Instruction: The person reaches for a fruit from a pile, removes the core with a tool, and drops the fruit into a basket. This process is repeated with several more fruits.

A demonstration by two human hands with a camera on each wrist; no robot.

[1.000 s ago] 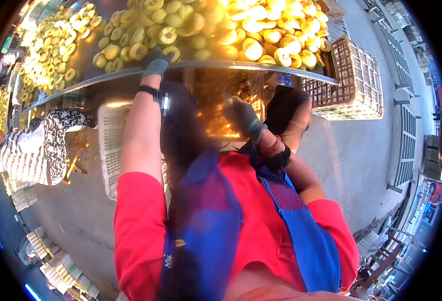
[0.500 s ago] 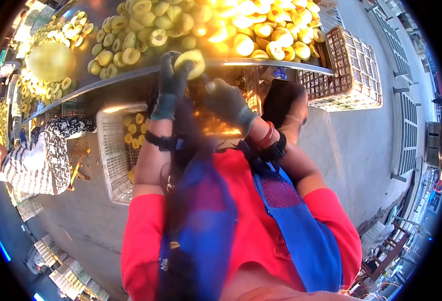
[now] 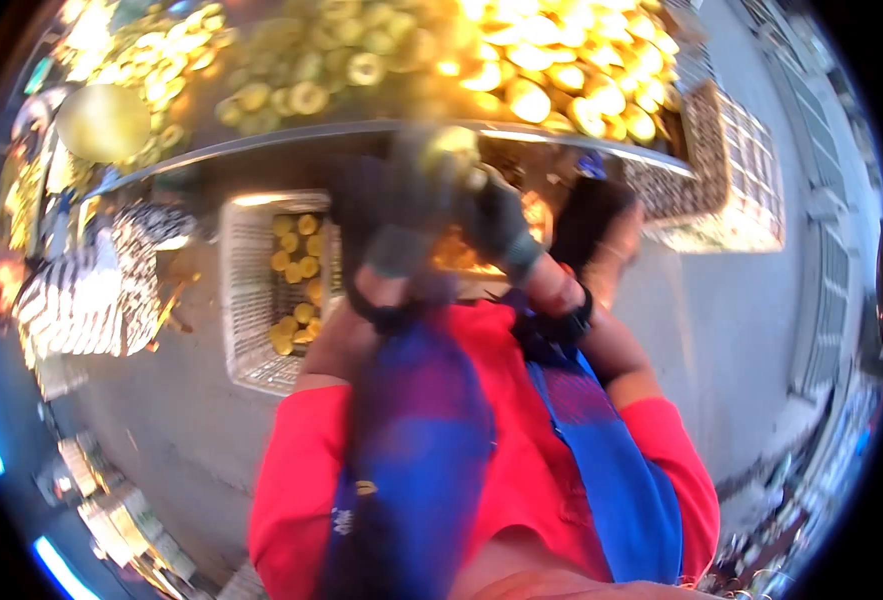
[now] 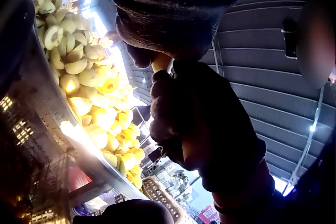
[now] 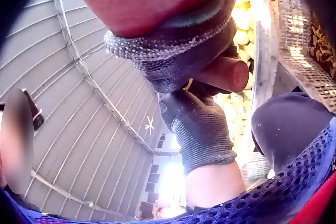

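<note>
Holding yellow peach (image 3: 451, 142) in left hand (image 3: 416, 200), brown tool handle (image 5: 231, 74) in right hand (image 3: 501, 215), near table edge (image 3: 241, 148), with several seemingly finished pieces (image 3: 308, 267) in white crate (image 3: 251, 285) and, judging by tabletop heap (image 3: 586, 80), many left.

No text can be read for certain. Small white lettering (image 3: 342, 521) stands on the near left part of the blue vest (image 3: 431, 450), worn over a red shirt (image 3: 521, 450), but it is too small and blurred to spell out. A short yellowish mark (image 3: 365, 488) lies just beyond it; its shape cannot be told.
</note>
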